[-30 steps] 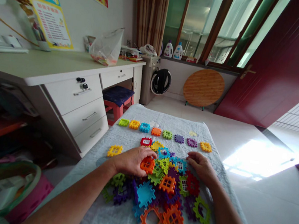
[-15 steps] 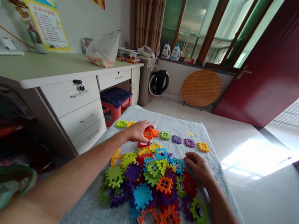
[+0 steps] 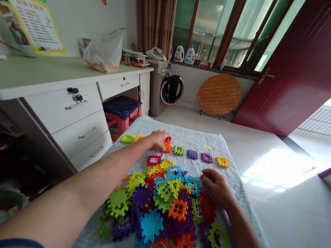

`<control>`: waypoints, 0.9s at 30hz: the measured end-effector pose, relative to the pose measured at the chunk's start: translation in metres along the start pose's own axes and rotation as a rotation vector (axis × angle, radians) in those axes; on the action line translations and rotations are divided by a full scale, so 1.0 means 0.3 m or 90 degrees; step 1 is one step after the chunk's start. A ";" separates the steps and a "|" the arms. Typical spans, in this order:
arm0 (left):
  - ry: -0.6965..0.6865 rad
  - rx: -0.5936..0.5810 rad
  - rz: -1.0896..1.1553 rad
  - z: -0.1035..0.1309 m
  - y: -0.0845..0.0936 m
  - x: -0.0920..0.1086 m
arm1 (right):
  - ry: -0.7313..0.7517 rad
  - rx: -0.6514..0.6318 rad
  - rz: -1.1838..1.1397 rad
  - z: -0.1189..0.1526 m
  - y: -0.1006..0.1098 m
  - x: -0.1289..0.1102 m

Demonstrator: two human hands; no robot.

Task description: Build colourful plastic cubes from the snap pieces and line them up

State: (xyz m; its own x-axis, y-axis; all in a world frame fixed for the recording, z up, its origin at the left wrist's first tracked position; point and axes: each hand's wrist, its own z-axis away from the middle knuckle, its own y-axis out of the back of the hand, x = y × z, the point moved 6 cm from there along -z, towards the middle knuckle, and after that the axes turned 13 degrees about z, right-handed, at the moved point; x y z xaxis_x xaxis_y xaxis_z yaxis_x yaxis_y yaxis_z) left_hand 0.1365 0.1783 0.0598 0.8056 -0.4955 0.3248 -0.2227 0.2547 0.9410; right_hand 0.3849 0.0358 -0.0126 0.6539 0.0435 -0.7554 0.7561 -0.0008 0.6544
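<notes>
My left hand (image 3: 159, 140) is at the far side of the cloth-covered table, its fingers closed around an orange interlocking plastic piece (image 3: 167, 146) in the row there. The fingers partly cover that piece, so I cannot tell whether another lies under it. To its right in the row come a green piece (image 3: 179, 150), a purple piece (image 3: 192, 154) and a yellow piece (image 3: 222, 162). My right hand (image 3: 217, 185) rests at the right edge of the heaped pieces, fingers loosely stretched and holding nothing, near a blue window piece (image 3: 192, 185). A red window piece (image 3: 154, 160) lies at the heap's far edge.
A pale cloth (image 3: 182, 133) covers the table. At its left end the row has another green piece (image 3: 127, 138). Beyond stand a desk (image 3: 51, 74), a red stool (image 3: 122, 124) with a dark cushion, a washing machine (image 3: 155, 91) and a round wooden board (image 3: 219, 95).
My left hand has moved slightly away from the heap with an orange piece, down into the row. The red window piece shows more fully. My right hand stays about where it was.
</notes>
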 end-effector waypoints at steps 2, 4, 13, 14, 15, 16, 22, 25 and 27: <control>0.007 -0.017 -0.004 -0.011 -0.008 -0.005 | -0.001 -0.003 -0.005 0.000 -0.002 0.002; 0.009 -0.029 -0.004 -0.017 -0.017 -0.008 | -0.004 -0.005 -0.004 -0.001 -0.003 0.005; -0.028 -0.004 0.032 -0.039 -0.031 -0.005 | -0.008 -0.006 -0.007 0.003 -0.001 -0.003; -0.028 -0.007 0.033 -0.042 -0.034 -0.006 | -0.009 -0.006 -0.010 0.003 -0.001 -0.004; -0.028 -0.010 0.034 -0.044 -0.037 -0.007 | -0.010 -0.006 -0.013 0.004 -0.001 -0.006; -0.029 -0.013 0.034 -0.046 -0.041 -0.008 | -0.010 -0.006 -0.014 0.004 -0.001 -0.007; -0.005 -0.038 0.022 -0.054 -0.062 -0.019 | -0.019 -0.006 -0.012 0.006 0.000 -0.010; -0.003 -0.041 0.026 -0.053 -0.061 -0.020 | -0.019 -0.004 -0.015 0.006 -0.001 -0.011; -0.010 -0.027 0.030 -0.047 -0.049 -0.015 | -0.016 -0.001 -0.021 0.006 0.000 -0.012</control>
State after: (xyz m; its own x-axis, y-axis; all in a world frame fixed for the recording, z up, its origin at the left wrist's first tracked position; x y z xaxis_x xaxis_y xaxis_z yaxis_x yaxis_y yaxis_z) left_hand 0.1439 0.1886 0.0433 0.7859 -0.4956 0.3697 -0.2355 0.3129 0.9201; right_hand 0.3827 0.0339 -0.0100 0.6291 0.0191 -0.7771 0.7772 0.0025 0.6292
